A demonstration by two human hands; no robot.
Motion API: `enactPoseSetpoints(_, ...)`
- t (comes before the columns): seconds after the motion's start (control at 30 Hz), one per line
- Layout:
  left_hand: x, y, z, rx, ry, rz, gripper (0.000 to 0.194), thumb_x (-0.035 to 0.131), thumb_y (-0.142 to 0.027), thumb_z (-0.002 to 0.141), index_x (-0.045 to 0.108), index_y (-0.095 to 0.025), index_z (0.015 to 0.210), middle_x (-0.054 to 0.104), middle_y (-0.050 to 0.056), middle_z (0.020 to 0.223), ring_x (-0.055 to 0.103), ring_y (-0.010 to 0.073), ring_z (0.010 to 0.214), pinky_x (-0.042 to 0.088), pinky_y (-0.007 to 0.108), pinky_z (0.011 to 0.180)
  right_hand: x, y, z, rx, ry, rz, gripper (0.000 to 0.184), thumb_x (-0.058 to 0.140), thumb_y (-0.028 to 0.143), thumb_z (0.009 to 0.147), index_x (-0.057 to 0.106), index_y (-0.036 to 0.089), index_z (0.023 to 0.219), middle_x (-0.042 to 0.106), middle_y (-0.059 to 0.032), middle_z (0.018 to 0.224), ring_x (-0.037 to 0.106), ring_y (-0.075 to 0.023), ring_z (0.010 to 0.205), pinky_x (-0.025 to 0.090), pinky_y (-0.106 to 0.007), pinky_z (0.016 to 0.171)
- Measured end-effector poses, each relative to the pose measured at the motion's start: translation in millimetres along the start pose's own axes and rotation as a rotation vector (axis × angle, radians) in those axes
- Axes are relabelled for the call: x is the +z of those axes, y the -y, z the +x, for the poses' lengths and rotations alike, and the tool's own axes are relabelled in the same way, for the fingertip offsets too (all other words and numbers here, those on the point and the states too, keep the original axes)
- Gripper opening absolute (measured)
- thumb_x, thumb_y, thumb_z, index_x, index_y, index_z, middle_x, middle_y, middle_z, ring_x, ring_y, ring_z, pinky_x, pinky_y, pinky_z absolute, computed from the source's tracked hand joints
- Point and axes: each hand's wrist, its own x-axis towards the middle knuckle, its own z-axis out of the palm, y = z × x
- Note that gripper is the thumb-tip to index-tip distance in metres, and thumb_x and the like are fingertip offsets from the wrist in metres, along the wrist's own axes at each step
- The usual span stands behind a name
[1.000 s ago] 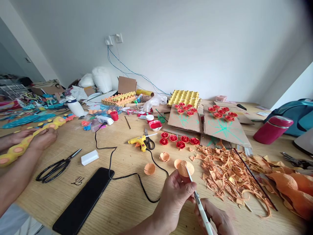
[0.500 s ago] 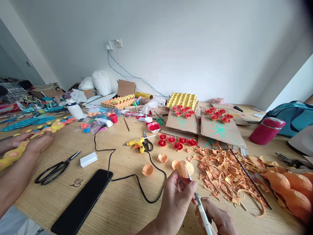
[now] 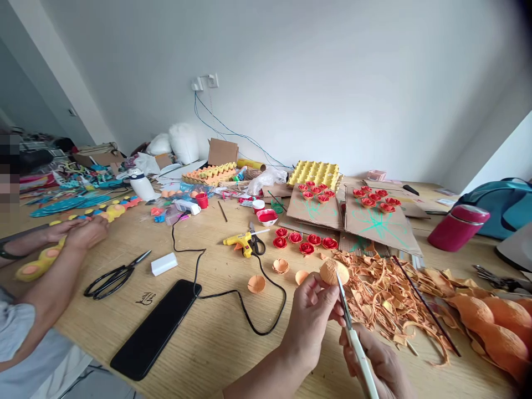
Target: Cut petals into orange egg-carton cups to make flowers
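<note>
My left hand (image 3: 313, 310) pinches an orange egg-carton cup (image 3: 330, 270) near the front of the table, its pebbled outside turned up. In my right hand (image 3: 369, 354) is a pair of white-handled scissors (image 3: 356, 346), with the blade tips against the cup's surface. Part of the handles is hidden by my fingers. Just left of the held cup lie a petal-cut orange cup (image 3: 256, 284), a nested cup flower (image 3: 280, 266) and another small cup (image 3: 301, 276). Behind these sit several red-painted paper roses (image 3: 306, 247).
Orange scraps (image 3: 384, 293) are heaped on the right beside uncut carton (image 3: 486, 316). A yellow glue gun (image 3: 241, 240), its cord, a black phone (image 3: 158, 327) and black scissors (image 3: 118, 275) lie leftward. Another person's hands (image 3: 89, 230) hold yellow carton pieces. Cardboard (image 3: 378, 221) bears red flowers.
The view has swung slightly left. Both my hands, the cup and the scissors sit a little farther right in view. At left, the other person's hands and yellow strip have shifted.
</note>
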Motion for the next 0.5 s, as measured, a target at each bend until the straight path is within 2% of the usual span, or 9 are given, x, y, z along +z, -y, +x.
enactPoseSetpoints(0.17, 3.0, 4, 5, 0.043, -0.05, 0.001, 0.024, 0.069, -0.035, 0.08, 0.054, -0.016, 0.081, 0.053, -0.003, 0.065, 0.049, 0.0076, 0.056, 0.041, 0.019, 0.051, -2, 6, 2, 0.037, 0.041, 0.038, 0.037, 0.038, 0.048, 0.098, 0.055, 0.021, 0.081, 0.059, -0.0011, 0.067, 0.054, -0.0165, 0.061, 0.043, -0.026, 0.058)
enactPoseSetpoints(0.33, -15.3, 12, 12, 0.095, -0.123, 0.034, 0.021, 0.069, -0.031, 0.079, 0.056, -0.016, 0.082, 0.054, -0.003, 0.065, 0.048, 0.0082, 0.059, 0.041, 0.02, 0.057, 4, 14, 5, 0.096, 0.132, 0.078, 0.045, 0.033, 0.054, 0.099, 0.05, 0.021, 0.071, 0.059, -0.002, 0.068, 0.054, -0.0169, 0.064, 0.042, -0.027, 0.062)
enactPoseSetpoints(0.5, -30.2, 17, 17, 0.114, -0.152, 0.023, 0.018, 0.068, -0.031, 0.081, 0.058, -0.016, 0.083, 0.055, -0.002, 0.069, 0.048, 0.0087, 0.062, 0.041, 0.021, 0.06, 7, 20, 3, 0.159, 0.133, 0.104, 0.044, 0.032, 0.057, 0.098, 0.05, 0.022, 0.078, 0.05, 0.0021, 0.064, 0.045, -0.0147, 0.058, 0.037, -0.025, 0.057)
